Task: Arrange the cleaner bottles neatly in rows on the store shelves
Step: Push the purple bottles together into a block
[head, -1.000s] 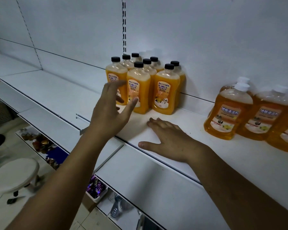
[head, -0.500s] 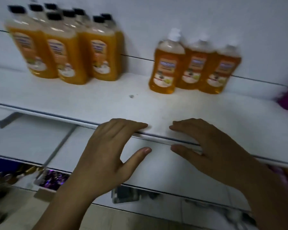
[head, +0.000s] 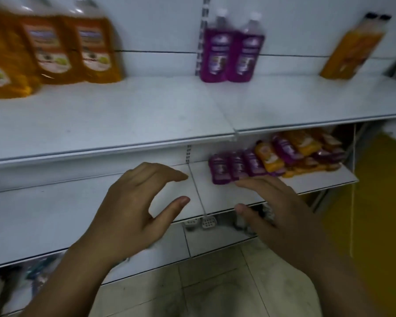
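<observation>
Cleaner bottles (head: pixel 272 159): a mixed heap, purple and orange, lying on their sides at the right end of the lower shelf (head: pixel 44 216). On the upper shelf (head: pixel 146 115), three orange bottles (head: pixel 53 46) stand at the left, blurred. Two purple bottles (head: pixel 232 49) stand upright side by side at mid-shelf against the back panel. Two black-capped orange bottles (head: pixel 352 49) are at the far right, looking tilted. Left hand (head: pixel 128 211) is in front of the lower shelf, fingers loosely curved, thumb well apart from them, holding nothing. Right hand (head: pixel 281 216) has its fingers stretched out and relaxed, tips at the nearest lying purple bottle; contact cannot be told. It grips nothing. Tiled floor (head: pixel 215 282) below.
</observation>
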